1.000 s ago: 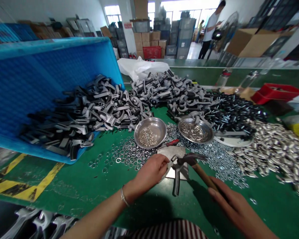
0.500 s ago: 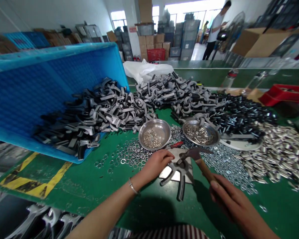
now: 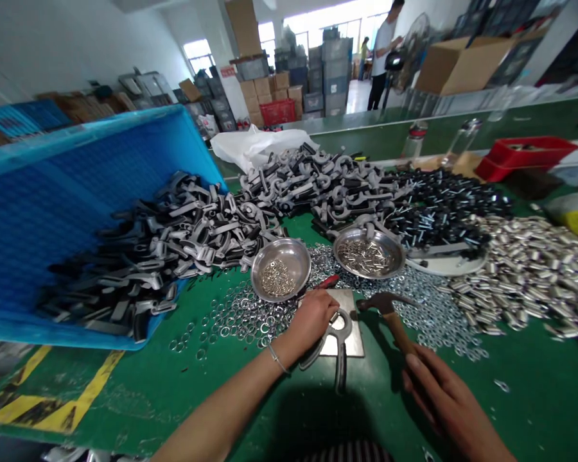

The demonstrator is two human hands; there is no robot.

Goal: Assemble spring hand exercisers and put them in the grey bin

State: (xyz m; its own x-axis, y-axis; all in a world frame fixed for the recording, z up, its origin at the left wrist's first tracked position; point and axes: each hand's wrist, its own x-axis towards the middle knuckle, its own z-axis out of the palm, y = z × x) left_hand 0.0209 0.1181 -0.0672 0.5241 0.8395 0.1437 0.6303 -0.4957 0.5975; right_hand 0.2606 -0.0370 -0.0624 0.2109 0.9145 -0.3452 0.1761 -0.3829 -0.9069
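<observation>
My left hand [image 3: 312, 317] grips a grey hook-shaped metal casting [image 3: 338, 343], which rests across a small steel plate [image 3: 351, 343] on the green work mat [image 3: 525, 398]. My right hand [image 3: 446, 404] is closed around the wooden handle of a claw hammer [image 3: 395, 319]. The hammer's steel head is held to the right of the casting, not touching it. A red-handled screwdriver [image 3: 328, 282] lies just beyond my left hand.
Steel bowls of washers [image 3: 274, 269] and small cylinders [image 3: 368, 252] sit among loose washers [image 3: 243, 317]. Heaps of castings [image 3: 318, 179], black bolts [image 3: 438, 208] and silver sleeves [image 3: 530, 276] lie beyond. A tilted blue crate [image 3: 77, 212] stands left. A person [image 3: 383, 54] stands far back.
The hammer head has moved from close to the casting out to its right. The casting has turned slightly under my left hand. The whole view has tilted as my head moved.
</observation>
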